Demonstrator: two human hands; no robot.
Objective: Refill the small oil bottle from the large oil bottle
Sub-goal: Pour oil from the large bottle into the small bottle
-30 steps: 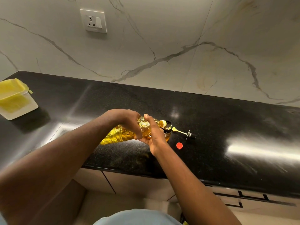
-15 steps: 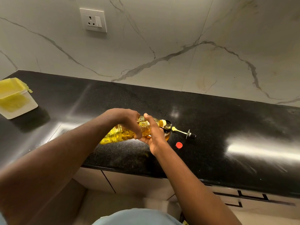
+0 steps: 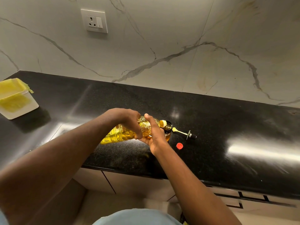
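Left hand [image 3: 128,120] grips the ribbed clear-plastic large oil bottle [image 3: 118,135] near the surface [image 3: 227,127] front edge, lying almost level, neck pointing right over the black-rimmed small oil bottle [image 3: 168,127], gripped by right hand [image 3: 155,138].

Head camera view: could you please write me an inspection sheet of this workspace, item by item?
Surface: black speckled stone counter, glossy, with light glare.
Job's things: large clear plastic oil bottle, yellow oil inside, tilted with its mouth over the small black-rimmed glass oil bottle; metal pourer spout and small red cap lie on the counter to the right.
Clutter: white plastic tub with yellow lining, far left.
Grippers: left hand grips the large bottle's body; right hand curls round it near the neck.
Cables: nothing seen.
Surroundings: white veined marble wall, white wall socket, pale cabinets below.
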